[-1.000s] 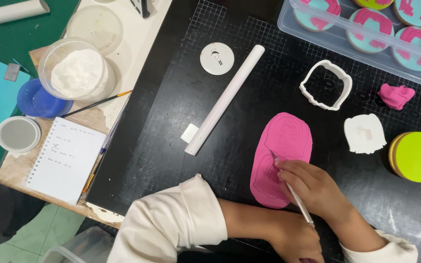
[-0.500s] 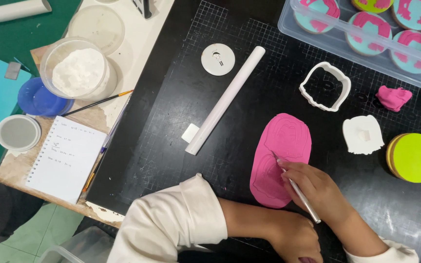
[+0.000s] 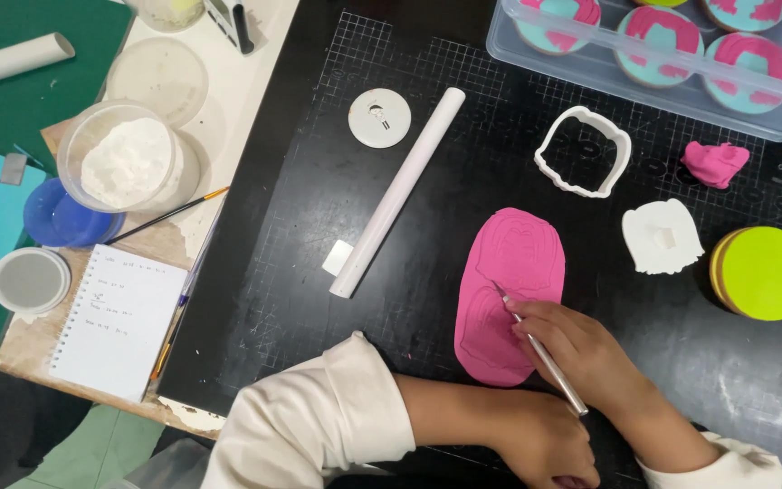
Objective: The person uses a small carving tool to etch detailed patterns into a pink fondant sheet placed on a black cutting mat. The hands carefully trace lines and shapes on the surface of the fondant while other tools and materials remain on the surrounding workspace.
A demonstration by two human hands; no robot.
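Single head-worn view, looking straight down from fairly close, onto a black cutting mat [image 3: 319,235], no second view

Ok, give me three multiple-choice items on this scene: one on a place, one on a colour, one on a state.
1. Where does the white rolling pin lie?
A. left of the pink fondant sheet
B. inside the clear box
C. on the notebook

2. What colour is the round disc at the mat's right edge?
A. blue
B. yellow-green
C. white

3. What is the right hand doing?
A. resting empty
B. lifting the cutter
C. holding a thin metal tool on the pink sheet

Key: A, the pin lies diagonally to the sheet's left; B, its top is yellow-green; C, fingers grip the tool, tip on the sheet.
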